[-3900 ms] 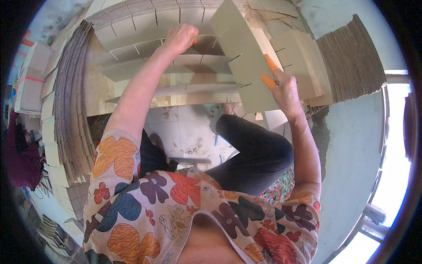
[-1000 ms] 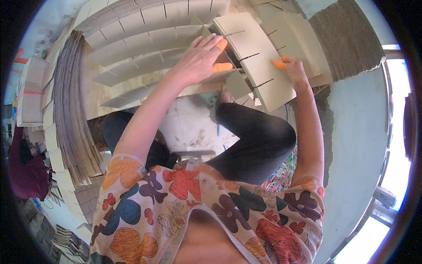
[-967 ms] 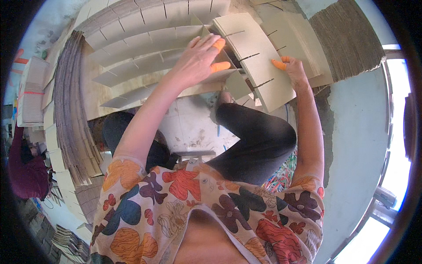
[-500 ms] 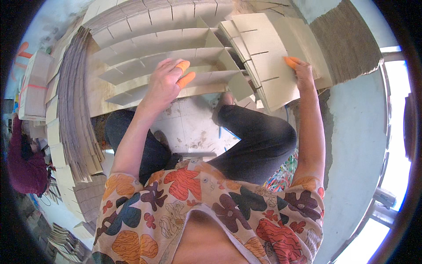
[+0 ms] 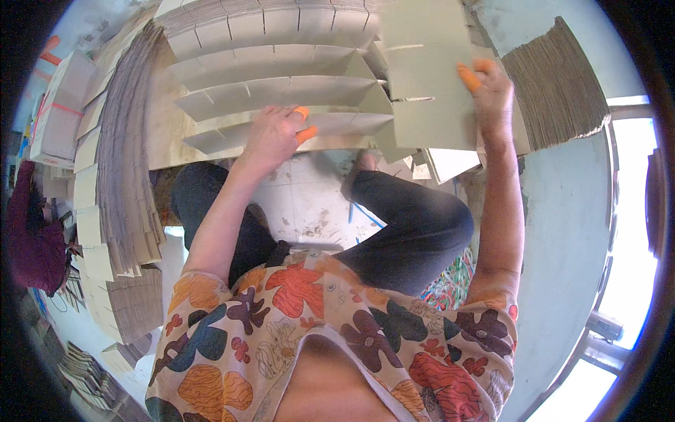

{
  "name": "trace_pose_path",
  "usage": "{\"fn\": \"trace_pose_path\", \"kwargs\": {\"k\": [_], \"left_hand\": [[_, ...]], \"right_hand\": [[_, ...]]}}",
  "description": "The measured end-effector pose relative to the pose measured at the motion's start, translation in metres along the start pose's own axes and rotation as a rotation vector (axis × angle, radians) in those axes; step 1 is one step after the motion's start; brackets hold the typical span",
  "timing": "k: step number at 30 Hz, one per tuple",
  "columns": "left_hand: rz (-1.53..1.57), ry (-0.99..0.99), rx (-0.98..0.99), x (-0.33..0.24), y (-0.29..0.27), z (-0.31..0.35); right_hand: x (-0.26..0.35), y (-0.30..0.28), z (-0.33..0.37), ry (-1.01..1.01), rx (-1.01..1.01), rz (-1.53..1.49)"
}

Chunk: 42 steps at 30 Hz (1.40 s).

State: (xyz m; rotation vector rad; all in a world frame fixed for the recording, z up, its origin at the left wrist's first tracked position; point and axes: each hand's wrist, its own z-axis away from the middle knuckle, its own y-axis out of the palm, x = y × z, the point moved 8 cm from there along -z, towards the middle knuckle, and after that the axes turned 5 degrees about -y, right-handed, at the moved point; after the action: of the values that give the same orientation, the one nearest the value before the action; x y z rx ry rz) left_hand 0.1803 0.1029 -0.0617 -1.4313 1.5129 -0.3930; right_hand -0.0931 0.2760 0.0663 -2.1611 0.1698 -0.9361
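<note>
My right hand (image 5: 492, 98) grips the right edge of a slotted cardboard sheet (image 5: 434, 77), held over the right ends of the standing strips. Orange covers sit on its thumb and fingertip. At the front, my left hand (image 5: 271, 139) hovers over or touches the nearest cardboard strip (image 5: 218, 137); actual contact is unclear. Its fingers are loosely bent, with the orange-covered thumb and fingertip apart and nothing visible between them. Several long slotted strips (image 5: 281, 91) stand on edge in rows, joined to crosswise pieces near their right ends.
Stacked cardboard strips lie at the left (image 5: 126, 155) and at the back (image 5: 267, 24). A brown corrugated stack (image 5: 559, 81) sits at the far right. A white box with a red band (image 5: 63, 109) stands far left, near a person in dark red (image 5: 39, 239). Colourful straps (image 5: 453, 281) lie below my right knee.
The cardboard sheet has been lifted off other pieces at the right and turned more upright by my right hand. My left hand has shifted slightly toward me and to the right.
</note>
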Motion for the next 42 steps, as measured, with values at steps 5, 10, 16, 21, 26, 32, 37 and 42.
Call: {"fn": "trace_pose_path", "kwargs": {"k": [5,10,16,21,26,32,37,42], "left_hand": [[0.065,0.028,0.03,0.003,0.013,0.001],[0.089,0.029,0.0,-0.004,0.008,-0.001],[0.099,-0.029,0.015,0.005,0.015,-0.005],[0.124,-0.055,0.078,0.004,0.022,-0.009],[0.1,-0.055,0.083,0.009,0.03,-0.01],[0.108,-0.075,0.064,0.009,0.029,-0.015],[0.127,-0.09,0.047,0.017,0.034,-0.016],[0.122,-0.101,0.04,0.015,0.034,-0.021]], "right_hand": [[0.061,0.057,0.011,-0.304,0.164,0.036],[0.075,0.087,0.015,-0.35,0.23,0.079],[0.082,0.108,0.02,-0.377,0.306,0.079],[0.082,0.104,0.014,-0.275,0.314,0.059],[0.084,0.116,0.015,-0.317,0.336,0.016],[0.084,0.129,0.006,-0.38,0.415,0.055],[0.082,0.148,0.001,-0.368,0.509,-0.066],[0.062,0.177,0.005,-0.273,0.56,-0.168]]}}
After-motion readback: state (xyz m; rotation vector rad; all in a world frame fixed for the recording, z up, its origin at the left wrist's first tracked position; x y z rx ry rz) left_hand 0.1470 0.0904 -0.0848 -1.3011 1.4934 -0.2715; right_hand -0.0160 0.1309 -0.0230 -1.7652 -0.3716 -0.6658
